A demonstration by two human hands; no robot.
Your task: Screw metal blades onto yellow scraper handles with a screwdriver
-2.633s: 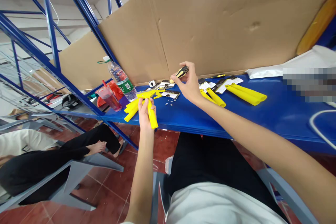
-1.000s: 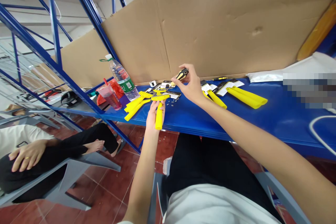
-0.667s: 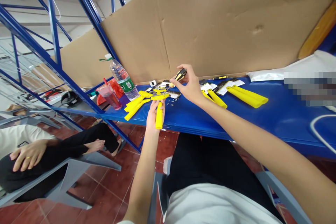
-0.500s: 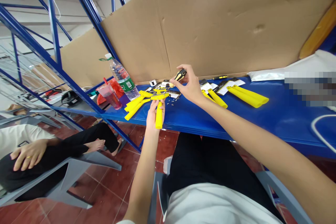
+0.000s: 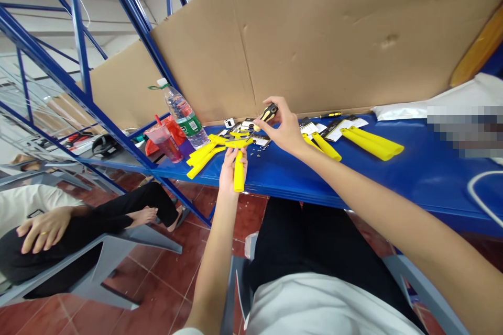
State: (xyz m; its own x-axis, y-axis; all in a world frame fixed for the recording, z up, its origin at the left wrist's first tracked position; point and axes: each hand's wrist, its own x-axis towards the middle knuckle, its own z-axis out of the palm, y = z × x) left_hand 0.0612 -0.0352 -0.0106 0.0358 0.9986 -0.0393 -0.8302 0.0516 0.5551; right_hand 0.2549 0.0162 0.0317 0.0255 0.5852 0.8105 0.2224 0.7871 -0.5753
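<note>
My left hand [image 5: 228, 171] is closed around the handle of a yellow T-shaped scraper [image 5: 239, 175], its wide head pointing away from me. In my right hand [image 5: 286, 130] is a screwdriver [image 5: 269, 112] with a black and pale yellow handle, pinched between the fingers above and to the right of the scraper's head. The screwdriver's tip is too small to make out. More yellow scrapers [image 5: 204, 157] lie piled just left of my left hand. Small loose screws [image 5: 258, 153] are scattered on the blue tabletop [image 5: 283, 175] right of the scraper head.
Yellow handles [image 5: 373, 144] and black-and-white packages [image 5: 336, 130] lie to the right. A thin screwdriver [image 5: 330, 114] rests by the cardboard wall [image 5: 314, 36]. Left stand a water bottle [image 5: 188, 118] and a red drink cup [image 5: 170, 147]. Another person's hand [image 5: 43, 230] rests on a knee.
Almost nothing differs. Both hands keep their holds on the scraper and the screwdriver, with only a very slight shift of hands and view.
</note>
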